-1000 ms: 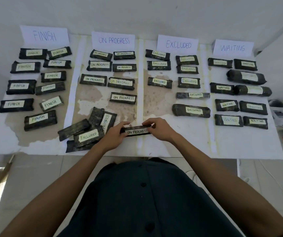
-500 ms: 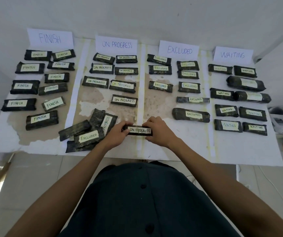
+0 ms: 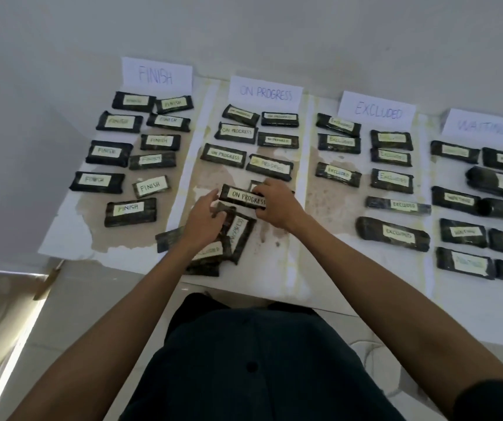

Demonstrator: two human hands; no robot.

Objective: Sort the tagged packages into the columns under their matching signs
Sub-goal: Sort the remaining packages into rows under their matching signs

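Note:
A dark package tagged ON PROGRESS (image 3: 244, 198) sits low in the column under the ON PROGRESS sign (image 3: 265, 94). My right hand (image 3: 276, 206) grips its right end, partly covering another package behind it. My left hand (image 3: 203, 218) pinches its left end. Below my left hand lies a loose pile: a package tagged PROGRESS (image 3: 239, 235), one tagged EXCLUDED (image 3: 210, 251) and an untagged-side dark one (image 3: 169, 238). Signs FINISH (image 3: 156, 75), EXCLUDED (image 3: 377, 112) and WAITING (image 3: 484, 127) head the other columns.
Several sorted packages fill each column on the white, stained table (image 3: 274, 268). The table's front edge runs just past the pile. A wall closes the back, and tiled floor (image 3: 86, 299) lies below left.
Both hands carried the ON PROGRESS package away from the front edge, up and left into the ON PROGRESS column. The view swung so the table now looks tilted.

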